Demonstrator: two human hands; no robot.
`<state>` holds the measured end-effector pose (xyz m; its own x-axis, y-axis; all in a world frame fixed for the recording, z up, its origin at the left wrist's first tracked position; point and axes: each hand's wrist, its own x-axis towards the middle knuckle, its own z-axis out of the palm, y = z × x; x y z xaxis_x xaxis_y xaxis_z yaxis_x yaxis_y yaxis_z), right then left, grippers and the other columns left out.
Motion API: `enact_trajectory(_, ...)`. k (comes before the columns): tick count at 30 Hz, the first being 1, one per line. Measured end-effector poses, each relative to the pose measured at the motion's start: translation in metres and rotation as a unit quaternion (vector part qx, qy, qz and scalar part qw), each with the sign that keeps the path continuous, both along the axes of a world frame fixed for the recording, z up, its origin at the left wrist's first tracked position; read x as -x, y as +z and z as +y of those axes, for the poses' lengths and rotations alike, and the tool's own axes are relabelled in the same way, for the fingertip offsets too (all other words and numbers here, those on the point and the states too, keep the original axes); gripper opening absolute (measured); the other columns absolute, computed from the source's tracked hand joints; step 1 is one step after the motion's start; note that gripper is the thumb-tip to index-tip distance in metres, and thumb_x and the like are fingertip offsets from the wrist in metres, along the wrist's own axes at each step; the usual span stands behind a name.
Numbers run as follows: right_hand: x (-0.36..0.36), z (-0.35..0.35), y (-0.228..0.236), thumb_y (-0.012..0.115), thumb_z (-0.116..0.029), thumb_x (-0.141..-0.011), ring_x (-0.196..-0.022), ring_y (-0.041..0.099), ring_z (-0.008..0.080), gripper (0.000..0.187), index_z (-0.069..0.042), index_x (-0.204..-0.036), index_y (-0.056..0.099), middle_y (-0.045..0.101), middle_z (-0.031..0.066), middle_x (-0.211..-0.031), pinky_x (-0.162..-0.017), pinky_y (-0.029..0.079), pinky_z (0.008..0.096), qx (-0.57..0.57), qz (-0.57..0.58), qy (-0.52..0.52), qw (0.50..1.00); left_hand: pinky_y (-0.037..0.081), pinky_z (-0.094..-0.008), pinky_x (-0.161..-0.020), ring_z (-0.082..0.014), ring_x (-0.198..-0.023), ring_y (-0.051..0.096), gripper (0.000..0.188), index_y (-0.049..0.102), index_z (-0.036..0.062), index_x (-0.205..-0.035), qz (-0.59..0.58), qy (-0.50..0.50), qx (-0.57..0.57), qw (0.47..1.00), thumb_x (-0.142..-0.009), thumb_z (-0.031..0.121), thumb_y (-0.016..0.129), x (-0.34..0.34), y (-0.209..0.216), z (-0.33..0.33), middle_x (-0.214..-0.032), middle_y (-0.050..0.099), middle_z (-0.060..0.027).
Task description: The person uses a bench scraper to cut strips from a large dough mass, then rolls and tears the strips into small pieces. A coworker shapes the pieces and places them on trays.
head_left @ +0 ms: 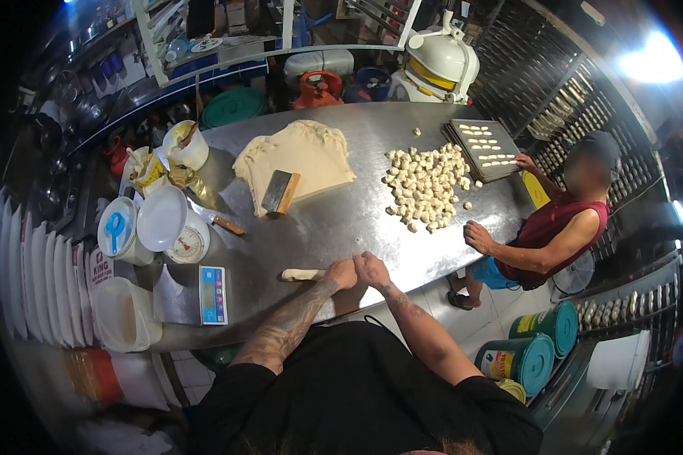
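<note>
A pale dough rope (302,274) lies along the near edge of the steel table, its left end free. My left hand (342,274) is closed around its right part. Right beside it, my right hand (372,270) has its fingers curled together; what they hold, if anything, is hidden. Further off lies a big slab of dough (296,155), with a dough scraper (281,193) with a wooden handle resting on its front edge. To the right, many small dough pieces (425,182) are heaped loosely.
At right a co-worker (577,220) reaches to stacked trays (478,148) bearing rows of dough pieces. On the left stand a digital scale (213,296), a dial scale (187,244) with a white bowl, a knife (226,224) and plastic tubs (125,315). Lidded buckets (516,362) stand on the floor.
</note>
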<state>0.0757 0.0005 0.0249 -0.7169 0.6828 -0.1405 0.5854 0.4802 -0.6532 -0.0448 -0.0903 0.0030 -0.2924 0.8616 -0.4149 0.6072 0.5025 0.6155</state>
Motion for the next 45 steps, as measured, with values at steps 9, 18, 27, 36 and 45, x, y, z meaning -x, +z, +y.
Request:
enact_trajectory(9, -0.007, 0.015, 0.062, 0.068, -0.019, -0.093, -0.123, 0.061, 0.0385, 0.031, -0.010, -0.123, 0.072, 0.064, 0.0190, -0.130, -0.101, 0.050, 0.0465, -0.021, 0.096, 0.055, 0.994, 0.051, -0.0500, -0.100, -0.0433, -0.119, 0.064, 0.053, 0.071, 0.0019, -0.125, -0.030, -0.033, -0.013, 0.999, -0.098, 0.044, 0.052, 0.048, 0.010, 0.053, -0.129, 0.067, -0.0270)
enact_trajectory(18, -0.008, 0.015, 0.036, 0.067, -0.044, -0.096, -0.091, 0.072, 0.0422, 0.046, -0.001, -0.111, 0.074, 0.074, 0.0249, -0.094, -0.085, 0.055, 0.0457, 0.056, -0.060, 0.115, 0.990, 0.050, -0.0507, -0.101, -0.0454, -0.117, 0.064, 0.051, 0.060, 0.0124, -0.137, -0.084, 0.023, -0.126, 0.988, -0.087, 0.017, 0.067, 0.023, 0.011, -0.004, -0.120, 0.069, -0.0275)
enact_trajectory(27, 0.016, 0.009, 0.015, 0.067, -0.040, -0.096, -0.101, 0.069, 0.0441, 0.043, -0.007, -0.123, 0.070, 0.072, 0.0261, -0.110, -0.088, 0.055, 0.0456, -0.161, -0.156, 0.170, 0.960, 0.052, -0.0503, -0.098, -0.0413, -0.115, 0.068, 0.032, 0.077, 0.0070, -0.110, 0.030, -0.013, 0.019, 0.999, -0.093, 0.028, 0.061, 0.016, 0.012, 0.006, -0.118, 0.072, -0.0240)
enact_trajectory(36, 0.018, 0.035, 0.101, 0.067, -0.018, -0.093, -0.116, 0.062, 0.0394, 0.032, -0.013, -0.124, 0.071, 0.065, 0.0157, -0.127, -0.099, 0.051, 0.0472, -0.194, 0.100, 0.072, 0.973, 0.051, -0.0470, -0.104, -0.0398, -0.124, 0.064, 0.061, 0.068, 0.0080, -0.132, -0.071, 0.019, -0.055, 0.996, -0.092, 0.055, 0.062, 0.042, 0.017, 0.046, -0.130, 0.067, -0.0237)
enact_trajectory(45, -0.014, 0.022, 0.022, 0.056, -0.043, -0.102, -0.094, 0.070, 0.0427, 0.046, 0.001, -0.100, 0.073, 0.072, 0.0259, -0.094, -0.085, 0.053, 0.0494, 0.007, -0.037, 0.096, 0.995, 0.049, -0.0507, -0.103, -0.0427, -0.124, 0.062, 0.043, 0.060, 0.0037, -0.132, -0.134, 0.046, -0.103, 0.985, -0.090, 0.016, 0.065, 0.019, 0.023, 0.006, -0.127, 0.066, -0.0283)
